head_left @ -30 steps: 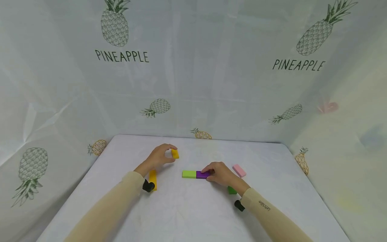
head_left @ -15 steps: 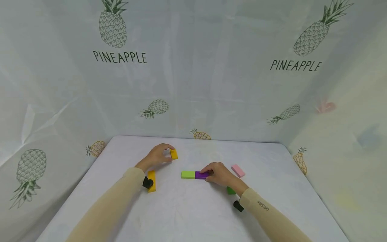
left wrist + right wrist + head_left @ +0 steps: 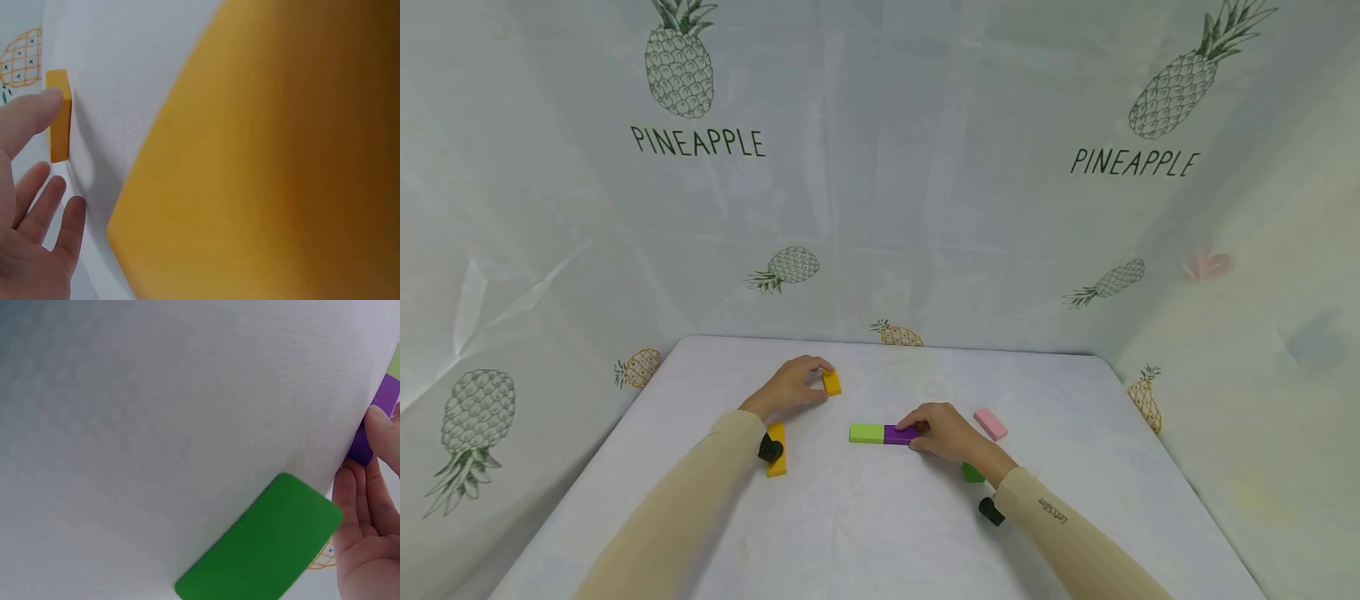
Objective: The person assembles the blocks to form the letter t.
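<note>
Toward the back of the table, my left hand (image 3: 792, 385) holds a small yellow block (image 3: 832, 382) between thumb and index finger. The left wrist view shows a fingertip pressing this yellow block (image 3: 60, 134), while the other fingers hang free below it. My right hand (image 3: 946, 431) pinches a flat purple block (image 3: 898, 434) on the tabletop. That purple block (image 3: 362, 444) meets a lime-green block (image 3: 867, 433) end to end, making a straight row. My fingers cover the purple block's right end.
A longer yellow block (image 3: 777, 458) lies by the left wrist, looming large in the left wrist view. Below the right wrist is a dark green block (image 3: 973, 473), partly covered. A pink block (image 3: 991, 423) lies right of the right hand. Pineapple-print sheeting (image 3: 880, 208) surrounds the white table (image 3: 865, 533).
The head view has shifted slightly. My left forearm has edged a little forward and right; both hands keep their blocks in nearly the same places.
</note>
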{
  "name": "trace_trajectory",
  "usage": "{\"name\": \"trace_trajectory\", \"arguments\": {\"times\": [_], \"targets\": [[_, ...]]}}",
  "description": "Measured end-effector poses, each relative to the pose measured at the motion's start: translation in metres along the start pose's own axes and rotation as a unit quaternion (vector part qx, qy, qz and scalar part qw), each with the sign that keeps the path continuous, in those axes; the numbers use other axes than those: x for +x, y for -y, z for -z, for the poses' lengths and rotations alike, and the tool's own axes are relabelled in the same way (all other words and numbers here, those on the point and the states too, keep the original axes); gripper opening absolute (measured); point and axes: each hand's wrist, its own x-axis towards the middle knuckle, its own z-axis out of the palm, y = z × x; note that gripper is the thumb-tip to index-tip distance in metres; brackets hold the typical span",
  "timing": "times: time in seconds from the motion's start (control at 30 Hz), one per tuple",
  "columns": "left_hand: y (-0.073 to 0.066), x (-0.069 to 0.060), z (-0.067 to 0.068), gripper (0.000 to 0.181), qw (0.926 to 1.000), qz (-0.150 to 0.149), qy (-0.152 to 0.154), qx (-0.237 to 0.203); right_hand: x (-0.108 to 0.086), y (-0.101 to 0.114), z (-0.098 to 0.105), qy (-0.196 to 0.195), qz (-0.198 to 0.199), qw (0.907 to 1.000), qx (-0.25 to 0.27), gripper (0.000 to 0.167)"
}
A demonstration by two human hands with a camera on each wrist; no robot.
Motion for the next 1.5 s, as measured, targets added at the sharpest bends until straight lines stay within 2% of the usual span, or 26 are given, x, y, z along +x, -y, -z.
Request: {"name": "trace_trajectory", "arguments": {"times": [0.5, 0.97, 1.5], "targets": [[-0.009, 0.003, 0.001, 0.039, 0.9994, -0.026, 0.008, 0.018, 0.000, -0.002, 0.000, -0.002, 0.001, 1.0000, -0.009, 0.030], [-0.004, 0.010, -0.002, 0.033, 0.9988, -0.039, 0.007, 0.028, 0.001, -0.005, -0.002, -0.003, -0.001, 1.0000, -0.003, 0.031], [-0.005, 0.010, -0.005, 0.032, 0.9996, -0.023, 0.005, 0.019, 0.003, -0.005, -0.002, -0.002, -0.002, 1.0000, -0.004, 0.030]]}}
